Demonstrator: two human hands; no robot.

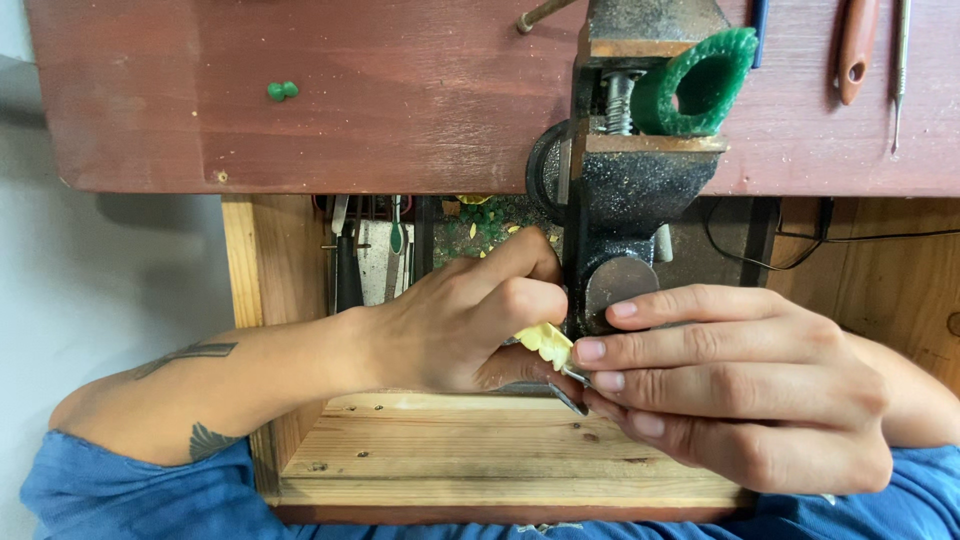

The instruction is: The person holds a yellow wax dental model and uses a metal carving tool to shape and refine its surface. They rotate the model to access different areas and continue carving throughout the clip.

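Note:
My left hand (468, 320) is closed around a small pale yellow carved piece (545, 342), pinching it between thumb and fingers just below a dark metal vise (630, 190). My right hand (735, 385) comes in from the right with fingers stretched flat, gripping a thin metal tool (570, 392) whose tip meets the yellow piece. The two hands touch at the fingertips. A green wax ring (703, 85) is clamped in the vise jaws on the reddish bench top (380, 90).
A small green bead (282, 91) lies on the bench top. Hand tools (858, 50) rest at the top right. A wooden drawer tray (480, 465) sits under the hands, with tools (350, 255) and green and yellow chips behind. Cables (800, 250) run at right.

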